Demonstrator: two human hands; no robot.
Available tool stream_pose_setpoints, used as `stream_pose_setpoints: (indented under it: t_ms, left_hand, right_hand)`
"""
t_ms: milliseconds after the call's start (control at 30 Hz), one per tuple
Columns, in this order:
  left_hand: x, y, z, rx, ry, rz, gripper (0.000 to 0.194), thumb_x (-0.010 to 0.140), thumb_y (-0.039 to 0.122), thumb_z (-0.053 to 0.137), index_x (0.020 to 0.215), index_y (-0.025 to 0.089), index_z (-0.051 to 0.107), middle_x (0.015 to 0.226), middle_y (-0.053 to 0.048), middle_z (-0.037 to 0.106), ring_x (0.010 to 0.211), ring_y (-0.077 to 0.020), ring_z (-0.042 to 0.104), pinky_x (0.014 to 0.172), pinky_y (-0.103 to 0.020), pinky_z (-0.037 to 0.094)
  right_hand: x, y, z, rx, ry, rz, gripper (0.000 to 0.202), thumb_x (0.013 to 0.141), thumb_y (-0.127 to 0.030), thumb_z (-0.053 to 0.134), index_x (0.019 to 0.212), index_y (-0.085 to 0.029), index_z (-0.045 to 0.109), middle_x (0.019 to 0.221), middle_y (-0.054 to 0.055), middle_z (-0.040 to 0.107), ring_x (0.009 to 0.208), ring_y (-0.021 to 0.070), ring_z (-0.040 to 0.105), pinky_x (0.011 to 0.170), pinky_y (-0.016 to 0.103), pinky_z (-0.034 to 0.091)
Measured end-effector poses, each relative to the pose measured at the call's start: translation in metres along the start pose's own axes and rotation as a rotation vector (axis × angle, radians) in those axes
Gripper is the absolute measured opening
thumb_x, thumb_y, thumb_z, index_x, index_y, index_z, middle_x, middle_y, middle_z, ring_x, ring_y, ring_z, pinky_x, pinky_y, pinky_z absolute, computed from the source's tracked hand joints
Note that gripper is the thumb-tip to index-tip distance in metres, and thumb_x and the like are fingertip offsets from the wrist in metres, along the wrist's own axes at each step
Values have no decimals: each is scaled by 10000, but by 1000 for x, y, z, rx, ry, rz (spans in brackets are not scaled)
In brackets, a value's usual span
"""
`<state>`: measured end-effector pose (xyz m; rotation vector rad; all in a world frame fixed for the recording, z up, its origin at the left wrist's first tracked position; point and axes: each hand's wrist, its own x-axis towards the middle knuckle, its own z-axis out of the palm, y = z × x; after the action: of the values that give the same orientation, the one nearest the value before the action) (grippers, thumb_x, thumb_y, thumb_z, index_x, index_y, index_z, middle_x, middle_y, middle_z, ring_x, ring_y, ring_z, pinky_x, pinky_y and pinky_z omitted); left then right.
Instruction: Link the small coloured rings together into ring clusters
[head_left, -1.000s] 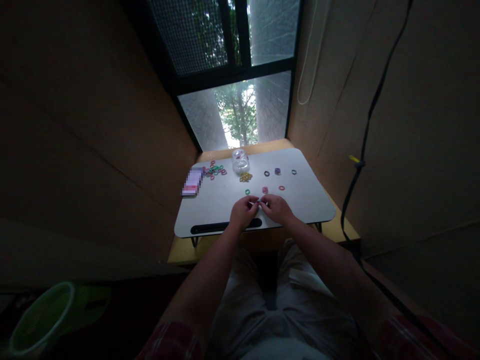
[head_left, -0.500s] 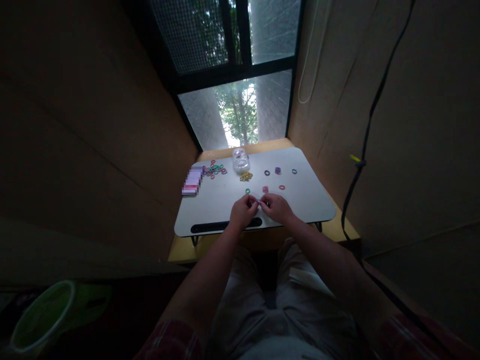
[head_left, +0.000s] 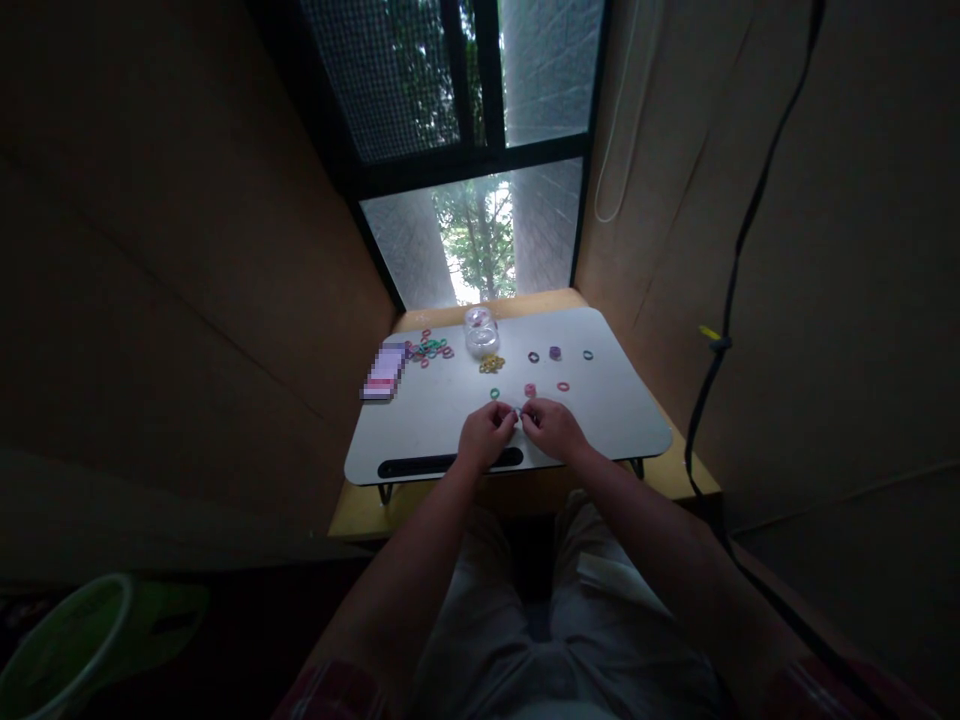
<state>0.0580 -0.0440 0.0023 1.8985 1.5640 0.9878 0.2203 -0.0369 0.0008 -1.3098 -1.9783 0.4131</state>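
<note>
The left hand point(head_left: 487, 436) and the right hand point(head_left: 553, 428) each have fingertips pressed together, pinching a small pale piece point(head_left: 517, 411) between them, over the near part of the white desk point(head_left: 600, 420). Just beyond the hands lie a green ring point(head_left: 494, 394), a pink stack point(head_left: 530, 390) and, right of it, a pink ring point(head_left: 563, 386). Farther out are the yellow rings point(head_left: 492, 364), with a clear jar point(head_left: 481, 334) behind; left of them sits a mixed pile point(head_left: 429, 348) beside the phone point(head_left: 385, 372).

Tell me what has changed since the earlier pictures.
Only the view shifted: the board sits slightly lower in it. No visible grasp or release. Left hand and right hand still meet at a small piece; jar, phone and yellow rings stayed put.
</note>
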Motion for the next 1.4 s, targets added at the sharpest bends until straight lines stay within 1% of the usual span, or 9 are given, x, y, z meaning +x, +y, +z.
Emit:
stream_pose_setpoints:
  t_ms: [267,633,900,1000,1233,1400]
  left_hand:
    - [0,0,0,12,-6,6,232,832,381,543,845,188,671,697,-1,668,602,-109,566,594,-229,395]
    - [1,2,-1,25,-15,30,227,845,344,539,905,205,710,778,-13,708,669,-121,605,642,-234,423]
    - [-1,2,-1,46,-19,17,205,813,332,575,910,204,703,741,-4,691,641,-112,593,607,-222,416]
    - [-1,2,-1,47,-21,6,211,807,351,582,897,204,702,732,-5,690,627,-111,589,596,-223,410]
    - [-1,2,-2,59,-41,27,217,806,373,593,890,206,704,742,-12,697,624,-115,592,591,-228,401]
    - [-1,4,-2,54,-45,23,220,815,379,581,875,198,691,741,-11,688,634,-111,586,605,-227,403]
  right_hand:
    - [0,-1,-1,-5,2,1,122,796,-227,512,712,-192,592,671,10,601,610,130,509,594,237,332]
    - [0,1,1,-20,4,-6,125,805,-232,516,711,-192,588,672,10,598,626,132,518,609,238,341]
    - [0,2,1,16,1,-3,147,810,-286,547,707,-190,588,664,2,597,602,118,508,592,226,342]
    - [-1,3,2,18,12,0,146,810,-267,538,694,-189,582,669,5,603,600,117,506,588,226,341]
    - [-1,2,2,49,15,11,115,817,-250,516,754,-194,594,691,5,611,606,122,512,589,224,349]
    - [-1,3,2,30,8,-9,108,810,-226,504,733,-197,574,677,-3,589,611,121,503,597,223,339]
